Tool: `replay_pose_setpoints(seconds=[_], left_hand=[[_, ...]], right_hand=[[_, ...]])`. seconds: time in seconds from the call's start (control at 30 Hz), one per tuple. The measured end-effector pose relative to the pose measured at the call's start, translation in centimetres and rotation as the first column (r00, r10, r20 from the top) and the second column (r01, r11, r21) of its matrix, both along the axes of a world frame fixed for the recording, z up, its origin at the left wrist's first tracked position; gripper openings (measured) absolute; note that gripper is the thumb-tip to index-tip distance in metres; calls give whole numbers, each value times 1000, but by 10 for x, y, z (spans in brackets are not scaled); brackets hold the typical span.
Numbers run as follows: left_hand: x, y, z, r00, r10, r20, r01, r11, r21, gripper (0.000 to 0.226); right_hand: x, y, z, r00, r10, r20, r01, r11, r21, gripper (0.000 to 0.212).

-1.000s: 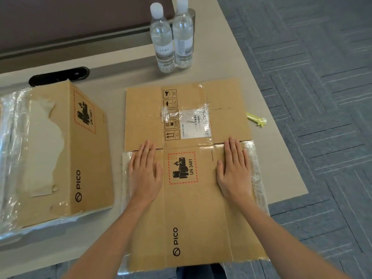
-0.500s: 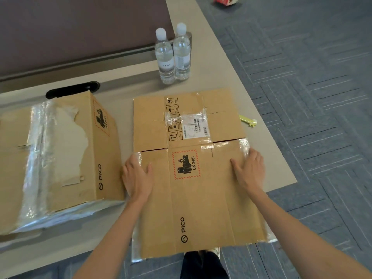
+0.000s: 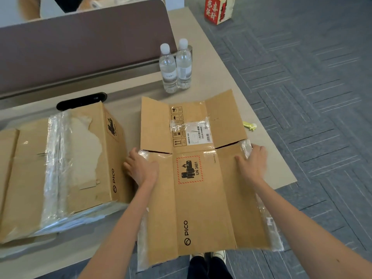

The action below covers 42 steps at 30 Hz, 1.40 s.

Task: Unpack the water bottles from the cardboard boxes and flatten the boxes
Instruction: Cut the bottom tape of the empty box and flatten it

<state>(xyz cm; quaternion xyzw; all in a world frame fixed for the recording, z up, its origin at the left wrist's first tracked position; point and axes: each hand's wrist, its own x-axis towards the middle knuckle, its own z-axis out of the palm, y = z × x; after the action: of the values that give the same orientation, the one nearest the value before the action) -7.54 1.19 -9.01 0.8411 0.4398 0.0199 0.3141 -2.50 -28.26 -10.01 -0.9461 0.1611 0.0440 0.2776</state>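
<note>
A flattened box [image 3: 203,198] of brown cardboard lies on the near right part of the table [image 3: 278,172], its near end hanging over the table's edge above the person's shoes [image 3: 218,254]; the left hand [image 3: 141,168] grips its left edge, thumb on top and fingers curled round the side, and the right hand [image 3: 254,164] grips the right edge the same way, thumb flat on the card and fingers wrapped over the strip of clear tape [image 3: 246,146] there; the upper face shows a red-hatched UN 3481 mark, a PICO logo and, on the far half, a white shipping label [image 3: 198,134] under crumpled tape; dark slits separate the far side flaps from the near panel (the far right flap looks a little raised, though how much is hard to tell); just left of it, close beside the left hand, stands the second box [image 3: 84,158], not yet flattened, its top covered in shiny tape and torn pale paper, its PICO side facing the flattened one; two water bottles [image 3: 168,73] with white caps stand upright and touching each other beyond the flattened box, near the brown partition [image 3: 80,47]; a black oval cable port [image 3: 81,100] sits in the table behind the second box; a small yellow tool [image 3: 249,125] lies on the table right of the far flap; on the grey carpet [image 3: 312,97] well beyond stands a red carton [image 3: 218,9] with printed characters
</note>
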Motion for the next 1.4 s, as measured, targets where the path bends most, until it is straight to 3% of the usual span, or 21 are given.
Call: replay_pose_setpoints(seconds=[0.17, 0.23, 0.3, 0.37, 0.47, 0.53, 0.73, 0.87, 1.13, 1.4], left_hand=[[6, 11, 5, 994, -108, 24, 111, 959, -262, 41], [5, 12, 13, 994, -108, 37, 113, 916, -386, 26], [4, 11, 18, 991, -125, 44, 131, 889, -439, 26], [1, 7, 22, 987, -152, 52, 160, 897, -413, 29], [-3, 2, 25, 983, -174, 58, 184, 914, -362, 24], [-8, -5, 29, 982, -185, 45, 190, 925, -330, 34], [-15, -33, 61, 971, -235, 39, 237, 939, -250, 46], [-6, -55, 87, 955, -275, 111, 294, 930, -219, 37], [-25, -176, 153, 853, -473, 222, 497, 865, -68, 38], [-90, -352, 197, 707, -609, 359, 661, 750, -29, 35]], right_hand=[[9, 10, 19, 998, -26, -57, 32, 994, 106, 30], [10, 12, 26, 987, -27, -157, 56, 981, 183, 29], [7, 14, 33, 974, 48, -222, -11, 987, 163, 35], [3, 18, 38, 967, 109, -229, -90, 992, 90, 45], [-6, 23, 40, 968, 143, -207, -141, 990, 25, 37], [-15, 26, 43, 971, 143, -193, -148, 989, -13, 34], [-37, 15, 65, 991, 112, -77, -112, 994, 3, 33], [-46, -15, 90, 998, 69, -3, -69, 997, 24, 29], [-105, -135, 148, 988, -99, 121, 91, 994, 67, 31], [-218, -304, 191, 937, -256, 236, 257, 966, 26, 33]])
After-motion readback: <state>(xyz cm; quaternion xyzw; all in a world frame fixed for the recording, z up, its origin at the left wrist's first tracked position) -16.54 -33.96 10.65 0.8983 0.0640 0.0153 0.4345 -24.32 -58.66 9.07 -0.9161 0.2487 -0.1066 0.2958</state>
